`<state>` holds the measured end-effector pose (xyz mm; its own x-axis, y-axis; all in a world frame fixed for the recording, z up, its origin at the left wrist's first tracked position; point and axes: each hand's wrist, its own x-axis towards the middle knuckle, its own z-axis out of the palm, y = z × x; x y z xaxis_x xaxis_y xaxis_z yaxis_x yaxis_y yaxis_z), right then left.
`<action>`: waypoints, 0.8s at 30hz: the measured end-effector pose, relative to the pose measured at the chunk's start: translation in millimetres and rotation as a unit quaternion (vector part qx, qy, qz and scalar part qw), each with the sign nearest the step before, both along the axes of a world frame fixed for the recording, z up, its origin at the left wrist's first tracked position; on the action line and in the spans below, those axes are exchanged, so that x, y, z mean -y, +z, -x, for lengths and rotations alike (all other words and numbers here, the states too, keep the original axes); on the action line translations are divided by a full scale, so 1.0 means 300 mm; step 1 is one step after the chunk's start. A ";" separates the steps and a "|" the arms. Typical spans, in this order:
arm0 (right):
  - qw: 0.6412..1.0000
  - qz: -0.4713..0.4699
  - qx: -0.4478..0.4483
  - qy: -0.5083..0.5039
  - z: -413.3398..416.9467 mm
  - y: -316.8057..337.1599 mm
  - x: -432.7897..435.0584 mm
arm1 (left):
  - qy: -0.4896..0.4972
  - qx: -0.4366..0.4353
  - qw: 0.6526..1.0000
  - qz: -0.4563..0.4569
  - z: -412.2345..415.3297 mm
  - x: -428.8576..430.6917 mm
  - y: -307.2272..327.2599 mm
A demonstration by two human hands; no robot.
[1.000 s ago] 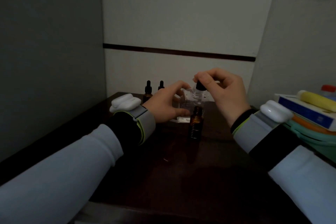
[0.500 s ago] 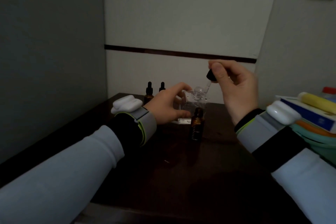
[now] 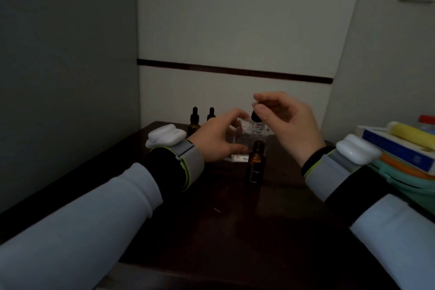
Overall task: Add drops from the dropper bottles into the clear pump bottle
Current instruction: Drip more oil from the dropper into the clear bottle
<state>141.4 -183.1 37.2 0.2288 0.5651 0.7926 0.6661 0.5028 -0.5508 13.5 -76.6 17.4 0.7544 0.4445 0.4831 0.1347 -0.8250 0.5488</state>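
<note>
The clear pump bottle point(image 3: 257, 133) stands uncapped at the back of the dark table. My left hand point(image 3: 217, 140) is closed around its left side, steadying it. My right hand point(image 3: 286, 121) pinches a black dropper cap point(image 3: 256, 116) directly over the bottle's open neck; the glass tube below it is hidden inside the neck. An open amber dropper bottle point(image 3: 256, 162) stands without a cap just in front of the clear bottle. Two capped amber dropper bottles point(image 3: 194, 120) point(image 3: 211, 114) stand behind my left hand near the wall.
A small white flat piece point(image 3: 237, 158) lies at the clear bottle's base. On the right edge sits a stack of books and coloured trays point(image 3: 397, 160) with a yellow tube point(image 3: 412, 133) on top. Walls close in on the left, back and right of the dark table point(image 3: 211, 219).
My right hand had lifted the dropper up and to the right of the clear bottle; now it has come back down so the cap sits over the neck. My left hand stayed on the bottle.
</note>
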 end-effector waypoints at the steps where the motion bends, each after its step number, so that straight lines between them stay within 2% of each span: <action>1: 1.000 0.007 0.002 -0.003 -0.002 0.002 0.001 | 0.000 0.000 1.000 -0.002 0.000 0.000 0.000; 7: 0.999 0.028 0.028 -0.006 0.001 0.006 0.010 | 0.002 0.004 1.000 -0.002 -0.001 -0.001 -0.002; 24: 1.000 0.007 -0.007 -0.015 -0.016 0.005 0.002 | 0.001 -0.001 1.000 -0.002 0.000 -0.002 -0.003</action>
<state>146.1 -183.6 38.7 0.2576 0.5690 0.7810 0.6730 0.4743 -0.5676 13.4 -75.9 16.3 0.7542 0.4443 0.4835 0.1383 -0.8273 0.5445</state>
